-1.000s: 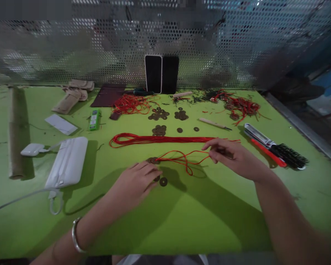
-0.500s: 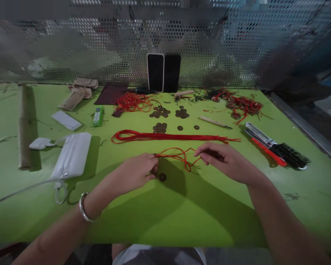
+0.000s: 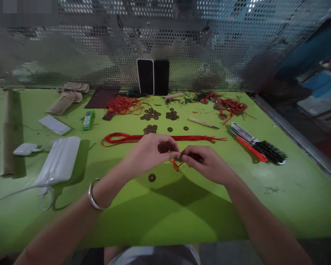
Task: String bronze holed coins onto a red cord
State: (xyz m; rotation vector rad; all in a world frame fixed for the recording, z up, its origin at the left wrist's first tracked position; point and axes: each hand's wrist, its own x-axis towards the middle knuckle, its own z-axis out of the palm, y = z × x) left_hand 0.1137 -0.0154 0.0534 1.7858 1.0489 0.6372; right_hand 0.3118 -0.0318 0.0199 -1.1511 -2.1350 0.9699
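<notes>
My left hand (image 3: 157, 151) and my right hand (image 3: 205, 162) meet fingertip to fingertip above the table, both pinched. Between and below them hangs a thin red cord (image 3: 176, 166) in a small loop. A small dark edge shows where the fingertips meet, perhaps a coin; the fingers hide most of it. Nearer to me, under my left hand, lies a single round brown coin with a hole (image 3: 152, 177). Behind my hands stretches a folded bundle of red cord (image 3: 121, 138), partly covered by my left hand.
Holed coins (image 3: 151, 114) lie in small piles farther back. A wooden-handled tool (image 3: 202, 123), a hairbrush (image 3: 270, 151) and a tangle of red cords with coins (image 3: 231, 106) are on the right. Left are a white power bank (image 3: 61, 160) and green box (image 3: 88, 120). Two phones (image 3: 146, 77) lean against perforated metal.
My left hand has risen from the table and moved right to meet my right hand's fingertips. The cord once stretched between them now hangs bunched below. The camera view has shifted slightly.
</notes>
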